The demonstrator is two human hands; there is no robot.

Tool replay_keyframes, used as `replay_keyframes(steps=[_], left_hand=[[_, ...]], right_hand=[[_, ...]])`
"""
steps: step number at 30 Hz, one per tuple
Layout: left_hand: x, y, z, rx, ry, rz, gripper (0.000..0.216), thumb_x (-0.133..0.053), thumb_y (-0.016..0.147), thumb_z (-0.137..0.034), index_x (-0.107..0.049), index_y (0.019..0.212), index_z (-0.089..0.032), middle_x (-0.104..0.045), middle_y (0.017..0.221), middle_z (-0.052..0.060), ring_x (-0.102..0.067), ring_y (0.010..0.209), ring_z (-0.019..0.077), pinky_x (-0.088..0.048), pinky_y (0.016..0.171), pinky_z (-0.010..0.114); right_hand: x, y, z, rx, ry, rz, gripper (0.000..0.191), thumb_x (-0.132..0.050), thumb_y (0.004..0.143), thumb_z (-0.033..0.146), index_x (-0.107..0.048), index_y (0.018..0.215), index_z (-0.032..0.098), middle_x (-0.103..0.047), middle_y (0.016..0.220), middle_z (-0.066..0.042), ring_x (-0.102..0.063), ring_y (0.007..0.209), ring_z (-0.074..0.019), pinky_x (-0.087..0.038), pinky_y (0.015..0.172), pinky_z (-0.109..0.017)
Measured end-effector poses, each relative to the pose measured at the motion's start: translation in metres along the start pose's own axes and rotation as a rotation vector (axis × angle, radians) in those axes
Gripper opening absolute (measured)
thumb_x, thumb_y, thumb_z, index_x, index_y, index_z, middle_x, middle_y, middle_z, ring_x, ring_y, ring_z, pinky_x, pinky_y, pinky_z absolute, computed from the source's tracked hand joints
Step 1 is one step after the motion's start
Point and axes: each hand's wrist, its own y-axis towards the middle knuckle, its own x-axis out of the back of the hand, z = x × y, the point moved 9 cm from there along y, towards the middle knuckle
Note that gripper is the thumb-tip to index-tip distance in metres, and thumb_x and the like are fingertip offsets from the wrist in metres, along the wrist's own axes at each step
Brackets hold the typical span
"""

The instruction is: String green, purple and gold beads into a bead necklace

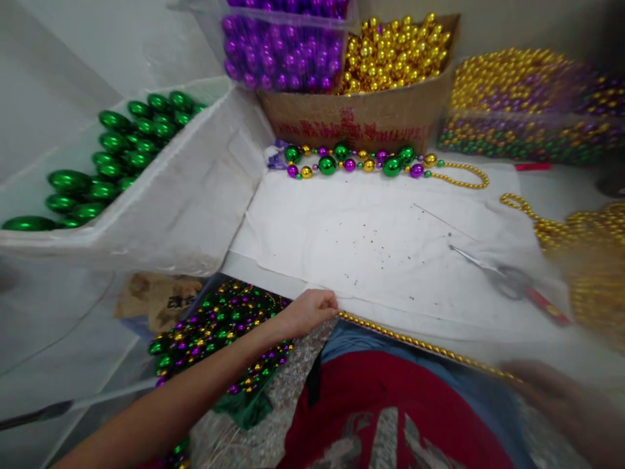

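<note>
The left hand [315, 308] clenches a gold strand [415, 340] stretched to the blurred, seemingly pinching right hand [551, 393]; the next move needs steady tension

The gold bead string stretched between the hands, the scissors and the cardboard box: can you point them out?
Gold bead string [424, 345], head view: about midway along it.
Scissors [481, 263], head view: on the blades.
Cardboard box [381, 112], head view: on its front wall.

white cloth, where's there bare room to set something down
Barest: the cloth between the white box and black specks. Crowded: the back, under the multicoloured necklace; the right, with scissors near gold beads; the front, with a gold strand between left hand and right hand.
</note>
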Motion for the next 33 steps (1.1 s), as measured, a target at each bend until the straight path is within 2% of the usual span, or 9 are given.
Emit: replay_keyframes(steps=[3, 5, 9, 15, 20, 27, 33], left_hand=[[-0.002, 0.004, 0.004, 0.008, 0.0, 0.034, 0.022, -0.05, 0.076, -0.036, -0.057, 0.072, -0.016, -0.049, 0.059, -0.003, -0.043, 0.057, 0.0124, -0.031, 0.053, 0.023], [-0.003, 0.01, 0.008, 0.006, 0.007, 0.054, 0.028, -0.05, 0.076, -0.043, -0.057, 0.074, -0.016, -0.051, 0.061, -0.002, -0.046, 0.06, 0.0137, -0.032, 0.055, 0.023], [-0.005, 0.02, 0.013, 0.011, 0.001, 0.083, 0.039, -0.049, 0.074, -0.055, -0.056, 0.072, -0.016, -0.053, 0.063, 0.0, -0.047, 0.063, 0.0157, -0.035, 0.057, 0.024], [-0.005, 0.024, 0.017, 0.047, 0.013, 0.096, 0.043, -0.05, 0.072, -0.06, -0.057, 0.072, -0.018, -0.051, 0.06, -0.001, -0.045, 0.061, 0.0151, -0.034, 0.055, 0.024], [-0.004, 0.026, 0.014, 0.062, 0.009, 0.111, 0.042, -0.051, 0.07, -0.06, -0.056, 0.072, -0.018, -0.054, 0.063, 0.0, -0.048, 0.064, 0.0163, -0.036, 0.059, 0.024], [-0.003, 0.024, 0.011, 0.089, -0.002, 0.102, 0.043, -0.052, 0.068, -0.06, -0.056, 0.07, -0.017, -0.051, 0.059, -0.002, -0.046, 0.06, 0.0154, -0.033, 0.056, 0.024], [-0.005, 0.023, 0.014, 0.088, -0.031, 0.096, 0.033, -0.052, 0.075, -0.049, -0.055, 0.074, -0.016, -0.053, 0.062, -0.004, -0.047, 0.064, 0.0147, -0.034, 0.06, 0.023]], right_hand=[[-0.004, 0.003, 0.012, -0.065, 0.076, 0.124, 0.024, -0.054, 0.086, 0.039, -0.068, 0.095, 0.022, -0.07, 0.091, -0.005, -0.066, 0.084, -0.0198, -0.054, 0.073, -0.028], [-0.004, 0.007, 0.018, -0.102, 0.11, 0.17, 0.019, -0.052, 0.087, 0.034, -0.065, 0.093, 0.02, -0.068, 0.09, -0.005, -0.064, 0.085, -0.0192, -0.052, 0.076, -0.03], [0.001, 0.011, 0.021, -0.138, 0.13, 0.135, 0.016, -0.05, 0.087, 0.026, -0.06, 0.097, 0.018, -0.066, 0.095, -0.006, -0.062, 0.089, -0.0191, -0.049, 0.08, -0.032], [0.002, 0.011, 0.023, -0.136, 0.047, 0.132, 0.009, -0.049, 0.086, 0.022, -0.058, 0.085, 0.018, -0.064, 0.083, -0.004, -0.059, 0.078, -0.0182, -0.046, 0.07, -0.03], [0.003, 0.014, 0.028, -0.122, 0.0, 0.113, 0.01, -0.049, 0.084, 0.016, -0.058, 0.081, 0.019, -0.062, 0.08, -0.003, -0.057, 0.076, -0.0172, -0.043, 0.068, -0.028], [0.001, 0.016, 0.03, -0.124, -0.109, 0.066, 0.011, -0.048, 0.078, 0.011, -0.054, 0.077, 0.02, -0.057, 0.08, -0.002, -0.054, 0.077, -0.0171, -0.039, 0.069, -0.028], [0.0, 0.017, 0.03, -0.14, -0.185, 0.052, 0.011, -0.047, 0.076, 0.011, -0.053, 0.075, 0.02, -0.057, 0.078, -0.001, -0.054, 0.074, -0.0168, -0.038, 0.068, -0.027]])
